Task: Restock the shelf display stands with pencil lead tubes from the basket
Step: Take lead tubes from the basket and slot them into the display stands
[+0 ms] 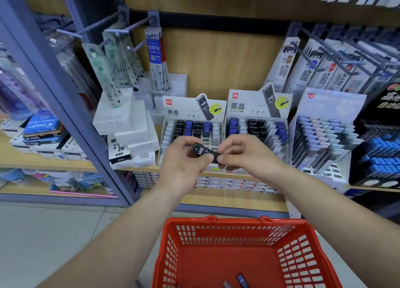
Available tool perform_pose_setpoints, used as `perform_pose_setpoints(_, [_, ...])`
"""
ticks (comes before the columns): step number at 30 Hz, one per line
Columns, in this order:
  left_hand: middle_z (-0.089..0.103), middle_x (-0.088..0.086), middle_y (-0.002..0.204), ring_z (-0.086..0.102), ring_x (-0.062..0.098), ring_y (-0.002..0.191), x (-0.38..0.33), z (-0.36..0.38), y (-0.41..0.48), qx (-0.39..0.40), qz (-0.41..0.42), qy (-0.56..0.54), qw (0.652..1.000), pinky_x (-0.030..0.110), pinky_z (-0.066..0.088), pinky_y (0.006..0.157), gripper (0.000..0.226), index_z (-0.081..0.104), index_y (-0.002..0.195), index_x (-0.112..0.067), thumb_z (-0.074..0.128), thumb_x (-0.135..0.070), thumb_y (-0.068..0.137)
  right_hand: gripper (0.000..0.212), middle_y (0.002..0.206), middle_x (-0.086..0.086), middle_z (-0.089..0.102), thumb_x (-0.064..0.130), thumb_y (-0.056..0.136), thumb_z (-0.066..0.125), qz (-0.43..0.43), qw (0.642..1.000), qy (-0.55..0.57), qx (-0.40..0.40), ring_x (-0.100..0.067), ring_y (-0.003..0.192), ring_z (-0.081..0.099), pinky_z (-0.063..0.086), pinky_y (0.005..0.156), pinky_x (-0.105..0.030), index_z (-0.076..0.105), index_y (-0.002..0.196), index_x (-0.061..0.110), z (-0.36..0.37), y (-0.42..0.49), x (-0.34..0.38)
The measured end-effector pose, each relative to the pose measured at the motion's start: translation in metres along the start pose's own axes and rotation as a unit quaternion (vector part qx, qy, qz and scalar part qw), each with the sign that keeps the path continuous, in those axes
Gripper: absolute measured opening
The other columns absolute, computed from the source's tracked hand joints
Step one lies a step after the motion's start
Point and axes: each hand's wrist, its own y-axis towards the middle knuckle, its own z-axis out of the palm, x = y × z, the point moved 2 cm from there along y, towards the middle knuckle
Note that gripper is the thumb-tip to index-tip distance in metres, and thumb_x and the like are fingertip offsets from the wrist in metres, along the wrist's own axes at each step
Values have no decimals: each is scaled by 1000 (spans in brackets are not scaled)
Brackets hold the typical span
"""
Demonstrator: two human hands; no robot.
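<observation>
Near to far. Red basket (216, 233), lowest in view: a few loose tubes (241, 280) lie on its floor, their print too small to read. Above it, the held tube (202, 151), black and marked "HB" with a partly covered "0.7", is level with the shelf (138, 168) edge, in front of the left stand (192, 110) and not yet in any slot. Left hand (184, 164): its grip is closed, thumb and curled fingers pinching the tube's left end. Right hand (244, 155): its grip is likewise closed, thumb and forefinger pinching the right end. Likely hazards: the tube is smooth and held only at its tips, so loosening one grip too early could let it fall to the floor instead of the basket. Slots are packed close in colour columns, so a tilted entry could catch neighbouring caps or land the black tube in a blue or white column. Left stand and right stand (257, 106) both read "deli", "黑晶" and "HB 0.7"; either appears to suit. The pastel stand (329, 106) beyond carries a heart mark; its lettering is too faint to read. Beside the left stand, a box (144, 156) reads "REFILL"; further left, a blue box (41, 125) reads "PILOT". Hanging behind: packs (154, 49) marked "BRFV" and packs (285, 67) marked "JF-0.5".
</observation>
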Motion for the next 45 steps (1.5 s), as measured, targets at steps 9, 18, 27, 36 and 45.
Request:
perform_pose_setpoints(9, [72, 3, 86, 68, 7, 73, -3, 5, 12, 21, 48, 83, 995, 21, 57, 69, 20, 70, 95, -21, 78, -5, 86, 18, 85, 3, 67, 17, 90, 74, -105, 988, -111, 24, -18, 77, 65, 56, 78, -39, 72, 107, 23, -5, 24, 24])
perform_pose_setpoints(18, [64, -5, 121, 57, 17, 115, 3, -4, 35, -50, 140, 432, 890, 36, 45, 102, 46, 66, 123, -25, 82, -35, 81, 19, 74, 9, 69, 17, 78, 78, -130, 954, -260, -75, -5, 66, 64, 57, 73, -34, 65, 80, 31, -31, 50, 17])
perform_pose_setpoints(27, [36, -6, 155, 33, 20, 143, 23, -9, 43, 25, 84, 531, 843, 41, 35, 115, 71, 47, 146, -24, 77, -37, 83, 10, 81, 14, 70, 34, 84, 75, -129, 887, -436, -80, -14, 86, 58, 50, 76, -32, 67, 89, 31, -24, 60, -20])
perform_pose_setpoints(36, [32, -6, 158, 34, 18, 144, 27, -13, 44, 34, 84, 512, 854, 39, 32, 119, 68, 48, 147, -25, 77, -34, 85, 14, 78, 17, 70, 35, 86, 75, -111, 889, -443, -38, -10, 86, 55, 49, 76, -33, 62, 81, 38, -24, 68, -22])
perform_pose_setpoints(45, [29, -6, 160, 33, 19, 146, 28, -13, 46, 41, 81, 517, 851, 40, 30, 120, 69, 45, 149, -25, 74, -36, 87, 17, 89, 12, 72, 46, 94, 62, -149, 851, -501, -57, -16, 89, 43, 37, 74, -31, 75, 98, 34, -16, 67, -22])
